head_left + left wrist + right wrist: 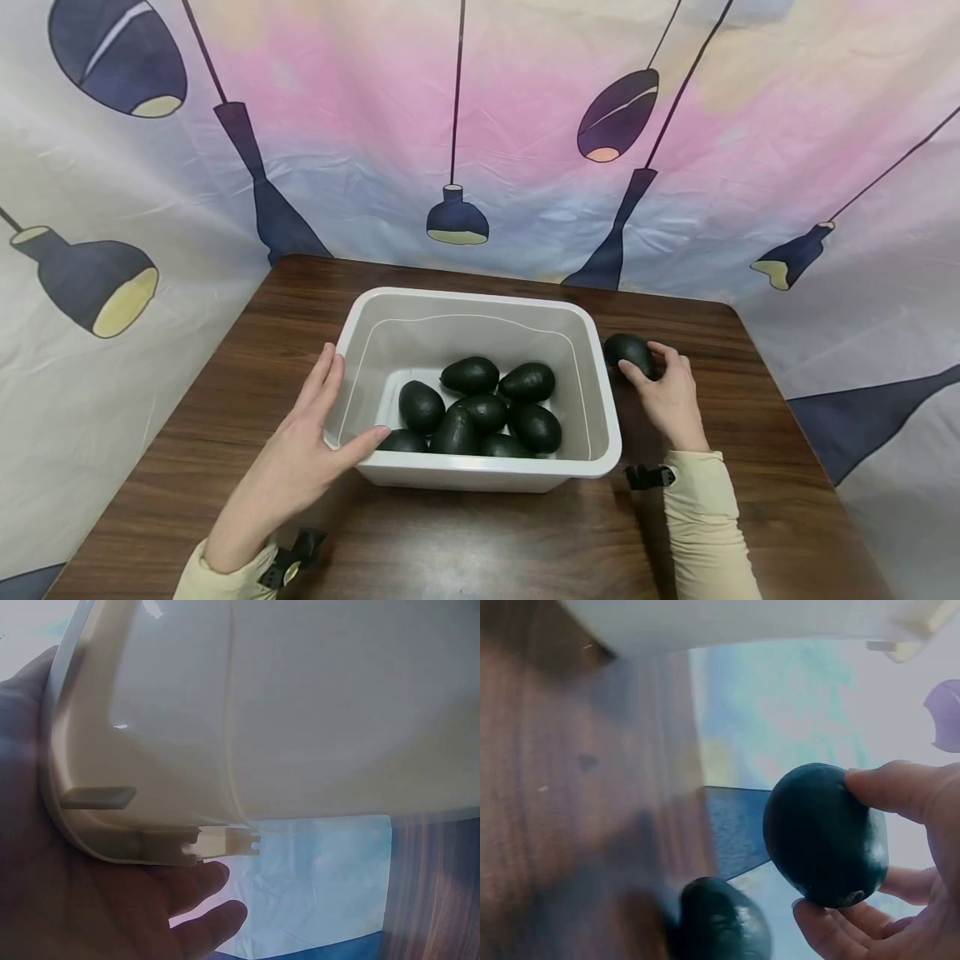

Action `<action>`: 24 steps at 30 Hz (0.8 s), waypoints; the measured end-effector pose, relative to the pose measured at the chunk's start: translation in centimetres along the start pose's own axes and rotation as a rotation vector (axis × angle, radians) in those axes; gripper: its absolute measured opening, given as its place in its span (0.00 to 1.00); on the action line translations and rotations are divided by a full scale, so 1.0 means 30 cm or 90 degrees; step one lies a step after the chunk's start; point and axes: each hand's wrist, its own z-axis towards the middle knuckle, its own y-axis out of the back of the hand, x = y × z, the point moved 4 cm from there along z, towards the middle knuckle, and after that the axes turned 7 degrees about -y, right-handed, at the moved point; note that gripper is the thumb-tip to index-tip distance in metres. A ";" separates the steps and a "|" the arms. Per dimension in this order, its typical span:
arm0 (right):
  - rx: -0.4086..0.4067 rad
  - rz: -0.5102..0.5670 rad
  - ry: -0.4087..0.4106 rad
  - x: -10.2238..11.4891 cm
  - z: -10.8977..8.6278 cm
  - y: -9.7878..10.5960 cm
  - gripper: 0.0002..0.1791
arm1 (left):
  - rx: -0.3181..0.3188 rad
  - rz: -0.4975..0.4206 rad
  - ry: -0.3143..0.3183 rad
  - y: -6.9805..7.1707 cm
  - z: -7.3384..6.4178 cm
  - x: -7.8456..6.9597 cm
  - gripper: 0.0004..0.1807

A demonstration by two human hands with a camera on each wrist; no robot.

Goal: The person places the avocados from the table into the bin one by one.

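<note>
My right hand [672,402] pinches a dark green avocado [821,832] between thumb and fingers, just past the right side of a white plastic tub [600,400]. Below it in the right wrist view, a second avocado [724,922] lies over the wooden table; the head view does not show it apart. Several more avocados [470,375] are heaped on the tub's floor. At the tub's front left corner rests my left hand [300,442], its thumb over the front rim and its extended fingers along the left side. The left wrist view shows the tub's outer wall [315,712] against the palm.
The tub stands on a brown wooden table [465,542]. Behind the table's back edge hangs a cloth [360,192] printed with dark lamps, and it also runs down both sides. Black straps [292,560] circle both wrists over pale sleeves.
</note>
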 end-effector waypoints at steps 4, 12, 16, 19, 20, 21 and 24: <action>-0.031 0.041 0.015 0.019 -0.014 0.038 0.41 | -0.001 -0.001 -0.001 0.001 0.000 -0.001 0.56; -0.096 0.100 0.042 0.100 -0.069 0.101 0.36 | 0.003 -0.001 0.005 0.002 -0.002 -0.005 0.56; -0.126 0.131 0.071 0.143 -0.097 0.127 0.33 | 0.005 0.000 0.008 0.001 -0.002 -0.006 0.56; -0.146 0.150 0.097 0.175 -0.118 0.144 0.31 | 0.005 0.001 0.007 0.001 -0.002 -0.006 0.56; -0.152 0.157 0.107 0.186 -0.125 0.149 0.30 | 0.005 0.000 0.007 0.001 -0.002 -0.006 0.56; -0.157 0.163 0.116 0.196 -0.132 0.153 0.30 | 0.004 0.000 0.007 0.001 -0.002 -0.006 0.56; -0.167 0.180 0.143 0.225 -0.153 0.162 0.29 | 0.004 -0.002 0.006 0.001 -0.002 -0.006 0.56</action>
